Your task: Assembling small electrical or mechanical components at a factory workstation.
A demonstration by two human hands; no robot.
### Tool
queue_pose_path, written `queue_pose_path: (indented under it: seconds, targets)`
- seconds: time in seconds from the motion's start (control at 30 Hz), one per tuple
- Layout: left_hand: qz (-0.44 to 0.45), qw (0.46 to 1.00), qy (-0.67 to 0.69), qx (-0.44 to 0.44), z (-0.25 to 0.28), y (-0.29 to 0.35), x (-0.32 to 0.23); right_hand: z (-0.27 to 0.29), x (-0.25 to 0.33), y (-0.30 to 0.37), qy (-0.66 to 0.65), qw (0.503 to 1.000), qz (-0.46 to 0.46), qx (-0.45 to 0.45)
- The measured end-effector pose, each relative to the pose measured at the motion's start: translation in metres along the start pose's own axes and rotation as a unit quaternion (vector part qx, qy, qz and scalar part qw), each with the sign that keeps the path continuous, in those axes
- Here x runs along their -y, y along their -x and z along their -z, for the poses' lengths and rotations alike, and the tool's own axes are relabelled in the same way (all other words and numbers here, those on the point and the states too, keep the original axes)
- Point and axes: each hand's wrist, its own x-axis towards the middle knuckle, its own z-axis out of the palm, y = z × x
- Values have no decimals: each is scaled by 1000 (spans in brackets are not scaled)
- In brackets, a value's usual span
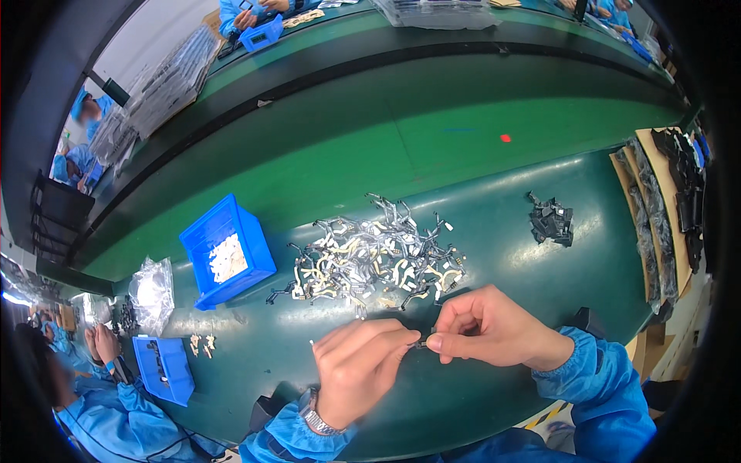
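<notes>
My left hand (356,369) and my right hand (498,330) meet close together above the green table, near its front edge. Both are closed in a pinch on one small dark part (421,345), mostly covered by the fingertips, so its exact kind cannot be made out. A tiny white tip (312,342) shows beside my left hand's knuckles. Just beyond the hands lies a loose pile of short cables (370,255), black, grey and cream, with small white connectors. Off to the right sits a small heap of flat black pieces (553,221).
Left of the cables stands a blue bin (245,282) holding cream pieces (227,258). A second blue bin (179,380) is nearer a co-worker (116,417) at left. Cardboard sheets with wrapped black parts (656,216) border the right end. A green belt (432,131) runs behind.
</notes>
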Motion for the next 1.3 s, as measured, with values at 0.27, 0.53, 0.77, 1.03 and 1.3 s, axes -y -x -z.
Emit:
queue_pose_path:
  seconds: [0.27, 0.53, 0.77, 1.03, 1.3]
  targets:
    - [-1, 1000, -3, 2, 0, 0, 0, 0, 1, 0, 5, 1000, -7, -2]
    - [-26, 999, -22, -6, -2, 1, 2, -5, -4, -1, 12, 999, 21, -40]
    - [-36, 999, -26, -7, -2, 1, 2, -8, -7, -2, 46, 995, 44, -73]
    - [-26, 1000, 1, 7, -1, 0, 2, -5, -4, 1, 71, 994, 53, -66]
    - [15, 999, 46, 18, -1, 0, 2, -6, 2, 3, 68, 994, 49, -74]
